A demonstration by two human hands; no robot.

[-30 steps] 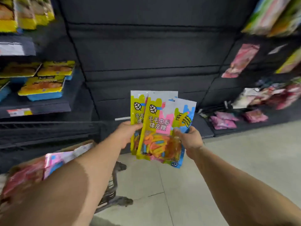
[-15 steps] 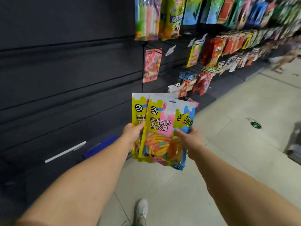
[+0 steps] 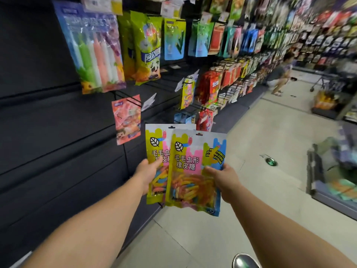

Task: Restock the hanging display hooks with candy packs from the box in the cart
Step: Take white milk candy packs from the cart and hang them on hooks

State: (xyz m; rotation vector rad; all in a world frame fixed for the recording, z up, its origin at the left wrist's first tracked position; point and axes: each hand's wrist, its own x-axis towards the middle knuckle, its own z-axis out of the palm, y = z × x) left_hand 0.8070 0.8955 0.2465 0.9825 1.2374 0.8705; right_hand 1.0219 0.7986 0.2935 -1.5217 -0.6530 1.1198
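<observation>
I hold two gummy worm candy packs upright in front of me, yellow, pink and blue with a clear window. My left hand (image 3: 147, 171) grips the rear pack (image 3: 156, 144) at its left edge. My right hand (image 3: 222, 178) grips the front pack (image 3: 193, 171) at its right edge; it overlaps the rear one. Black display hooks (image 3: 135, 100) stick out of the dark wall panel to the upper left, one with a single pink pack (image 3: 126, 118). A matching worm pack (image 3: 187, 94) hangs further along. The cart and box are out of view.
Rows of hanging snack bags (image 3: 222, 41) fill the wall along the aisle. Large ice-pop bags (image 3: 96, 51) hang at upper left. A person (image 3: 280, 74) crouches far down the aisle near a trolley (image 3: 324, 84). A low bin (image 3: 332, 171) stands at right on the tiled floor.
My view has swung right along the aisle and closer to the hooks; the cart and box dropped out of view. Both hands keep the same grip on the packs.
</observation>
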